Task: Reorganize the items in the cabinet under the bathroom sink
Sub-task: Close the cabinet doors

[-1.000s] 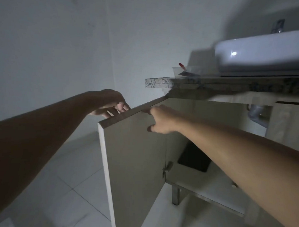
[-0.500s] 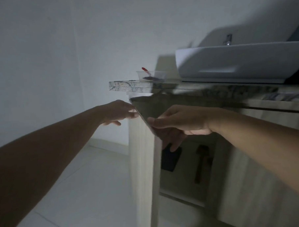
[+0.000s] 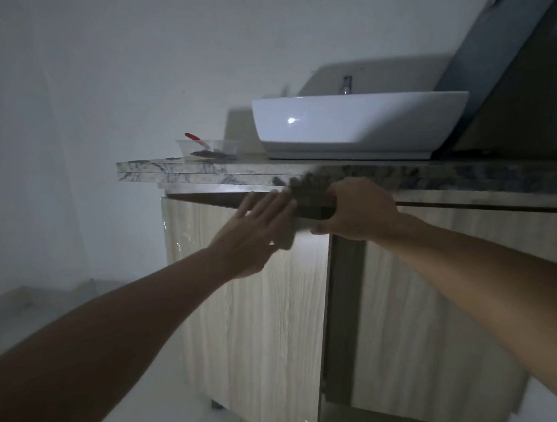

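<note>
1. Your left hand (image 3: 256,234) lies flat against the upper front of the left cabinet door (image 3: 253,323), its fingers (image 3: 270,204) straight and slightly spread, reaching the door's top edge.
2. Your right hand (image 3: 357,212) grips the top edge of that same door near its right corner: the fingers curl over the edge and out of sight, while the thumb presses on the front face below.
3. The left cabinet door stands slightly ajar, with a dark gap between it and the right cabinet door (image 3: 435,315).
4. What sits inside the cabinet cannot be seen through that gap.
5. A marbled tabletop (image 3: 173,174) runs above both doors.
6. On it rests a white basin (image 3: 359,124), with a faucet (image 3: 347,85) showing behind it.
7. Left of the basin stands a clear container (image 3: 226,146) holding something with a red handle (image 3: 192,137).
</note>
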### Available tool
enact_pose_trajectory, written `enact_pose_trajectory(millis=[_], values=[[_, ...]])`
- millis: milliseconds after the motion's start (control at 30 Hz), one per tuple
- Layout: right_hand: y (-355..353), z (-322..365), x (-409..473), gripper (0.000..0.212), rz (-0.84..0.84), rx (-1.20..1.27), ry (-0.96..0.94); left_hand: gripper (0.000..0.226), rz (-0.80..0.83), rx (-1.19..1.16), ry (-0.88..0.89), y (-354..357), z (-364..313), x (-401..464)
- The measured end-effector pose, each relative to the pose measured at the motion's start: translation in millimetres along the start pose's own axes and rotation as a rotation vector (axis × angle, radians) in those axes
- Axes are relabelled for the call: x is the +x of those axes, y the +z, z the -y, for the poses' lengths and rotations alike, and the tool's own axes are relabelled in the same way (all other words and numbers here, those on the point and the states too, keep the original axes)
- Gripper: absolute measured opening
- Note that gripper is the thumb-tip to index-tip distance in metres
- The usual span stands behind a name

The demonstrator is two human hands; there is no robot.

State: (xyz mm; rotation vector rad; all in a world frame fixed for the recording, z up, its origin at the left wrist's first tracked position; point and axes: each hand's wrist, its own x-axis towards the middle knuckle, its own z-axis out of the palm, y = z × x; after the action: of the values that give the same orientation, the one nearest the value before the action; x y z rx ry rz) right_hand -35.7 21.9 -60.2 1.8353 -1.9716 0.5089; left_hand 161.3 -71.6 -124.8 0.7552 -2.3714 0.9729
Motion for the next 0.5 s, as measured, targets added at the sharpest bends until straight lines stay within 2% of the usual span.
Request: enact_pose_trajectory(millis=[67,100,200,267,367,433,500], values=[[6.6,-10.1,3.1,0.094,-0.117,-0.137,0.036,0.090,0.025,0.094,0.119,10.8,-10.9,4.4],[10.4,-15.0,5.9,0.101,-0.154,-0.181,0.055,0.093,0.061,0.116,0.129,14.7,-15.1,6.8],[20.6,-23.8,13.2,0.105,-0.245,-0.257,0.111,0.100,0.153,0.105,0.067,25.8,-25.1,14.3],[30.9,-26.1,14.9,0.088,-0.333,-0.295,0.091,0.104,0.209,0.075,0.016,31.6,-29.6,21.3],[52.0,-27.2,9.5,0.045,-0.473,-0.339,0.007,0.107,0.260,0.043,-0.038,37.3,-34.7,31.7],[60.6,-30.4,4.1,0.029,-0.426,-0.291,-0.010,0.108,0.288,0.035,-0.061,40.1,-35.6,38.9],[69.9,-40.0,-1.8,0.030,-0.279,-0.250,-0.006,0.107,0.312,0.040,-0.072,41.9,-36.3,45.6]])
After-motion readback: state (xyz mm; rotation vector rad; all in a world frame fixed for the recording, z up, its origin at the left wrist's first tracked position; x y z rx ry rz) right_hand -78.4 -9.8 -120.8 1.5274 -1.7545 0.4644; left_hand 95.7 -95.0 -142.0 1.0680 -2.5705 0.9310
